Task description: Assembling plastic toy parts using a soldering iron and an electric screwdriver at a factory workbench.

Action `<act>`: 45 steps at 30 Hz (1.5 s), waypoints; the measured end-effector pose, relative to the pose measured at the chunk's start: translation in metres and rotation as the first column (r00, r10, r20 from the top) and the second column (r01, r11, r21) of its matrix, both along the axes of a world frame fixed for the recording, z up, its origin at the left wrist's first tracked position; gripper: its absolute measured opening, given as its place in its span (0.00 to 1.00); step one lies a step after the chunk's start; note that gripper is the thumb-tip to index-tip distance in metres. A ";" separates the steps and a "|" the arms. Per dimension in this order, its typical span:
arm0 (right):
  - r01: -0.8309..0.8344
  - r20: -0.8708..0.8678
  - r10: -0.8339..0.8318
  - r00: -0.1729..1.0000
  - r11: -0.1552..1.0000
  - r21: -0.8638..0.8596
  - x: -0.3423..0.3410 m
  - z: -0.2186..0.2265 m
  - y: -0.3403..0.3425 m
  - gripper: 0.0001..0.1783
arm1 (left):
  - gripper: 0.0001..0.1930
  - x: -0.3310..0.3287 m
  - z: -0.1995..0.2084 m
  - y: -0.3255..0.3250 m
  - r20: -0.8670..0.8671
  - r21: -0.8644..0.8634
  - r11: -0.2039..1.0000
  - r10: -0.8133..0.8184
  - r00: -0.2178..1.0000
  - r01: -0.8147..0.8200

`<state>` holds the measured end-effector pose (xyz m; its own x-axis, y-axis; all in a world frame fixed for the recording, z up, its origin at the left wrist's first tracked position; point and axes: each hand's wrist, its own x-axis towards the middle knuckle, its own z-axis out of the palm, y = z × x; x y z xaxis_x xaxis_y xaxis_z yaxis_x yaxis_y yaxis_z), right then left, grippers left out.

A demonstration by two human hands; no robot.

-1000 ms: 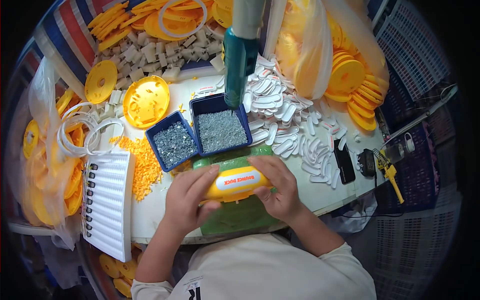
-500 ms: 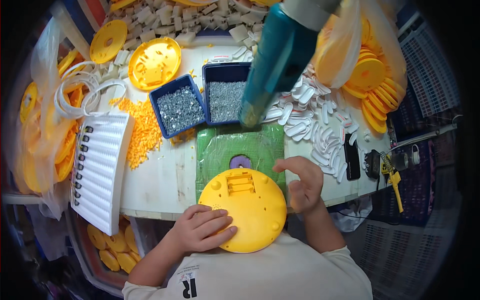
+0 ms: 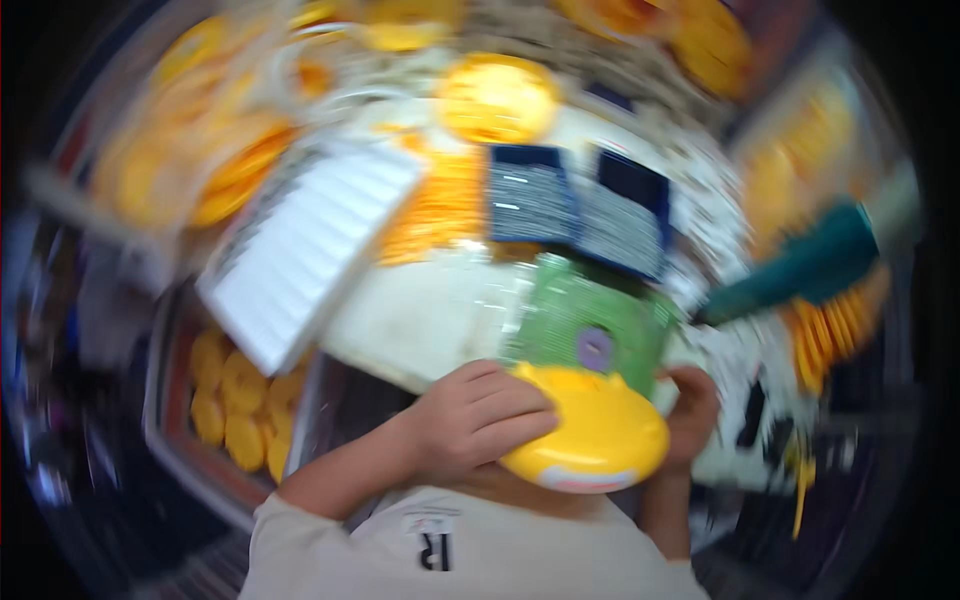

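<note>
My left hand (image 3: 485, 415) is closed on the left rim of a round yellow plastic housing (image 3: 590, 430), which is tilted so that its smooth side shows, with a pale label strip near the lower edge. At the housing's right edge my right hand (image 3: 692, 412) has curled fingers, blurred and partly hidden; whether it touches the rim I cannot make out. Just beyond the housing lies a green mat (image 3: 560, 300) with a purple spot (image 3: 593, 348). A teal powered screwdriver (image 3: 800, 268) hangs to the right of the mat.
Two blue bins (image 3: 532, 222) of small metal parts stand behind the mat. Left of them are loose orange pieces (image 3: 440, 205) and a ridged white tray (image 3: 315, 245). A yellow shell (image 3: 497, 98) lies farther back. A crate (image 3: 165, 385) of yellow discs stands at lower left.
The housing has tipped, hiding the battery recess that faced up before. My right hand has come to its edge. The view has turned, and the screwdriver now appears farther right.
</note>
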<state>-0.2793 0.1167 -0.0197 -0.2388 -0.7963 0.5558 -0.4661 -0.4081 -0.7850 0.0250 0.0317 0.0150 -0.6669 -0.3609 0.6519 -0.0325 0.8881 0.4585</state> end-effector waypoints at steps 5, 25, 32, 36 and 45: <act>-0.005 0.353 -0.038 0.935 0.993 0.119 -0.022 -0.033 0.005 0.20 | 0.29 0.067 0.040 -0.012 -0.457 0.138 0.960 0.279 0.844 -0.243; -0.546 -0.082 0.641 0.763 0.707 0.450 0.098 0.011 -0.040 0.10 | 0.23 0.404 -0.267 0.279 0.781 -0.040 -0.861 0.289 -0.554 -0.507; -0.485 -0.106 0.592 0.799 0.739 0.468 0.098 0.010 -0.045 0.09 | 0.21 0.404 -0.267 0.246 0.889 -0.055 -0.750 0.264 -0.375 -0.659; -0.483 -0.191 0.603 0.774 0.759 0.437 0.100 0.014 -0.054 0.07 | 0.13 0.408 -0.263 0.192 0.529 0.097 -0.674 0.658 -0.535 -0.733; -0.197 -0.221 0.352 0.910 0.833 0.516 0.068 -0.018 -0.060 0.08 | 0.11 0.296 -0.036 -0.067 -0.092 0.003 0.125 0.988 0.124 -0.992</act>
<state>-0.2116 0.0570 -0.0375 0.1427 -0.9846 0.1013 -0.6311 -0.1693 -0.7570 0.3209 -0.0350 -0.0207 0.2850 -0.6450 0.7091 -0.8784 0.1203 0.4625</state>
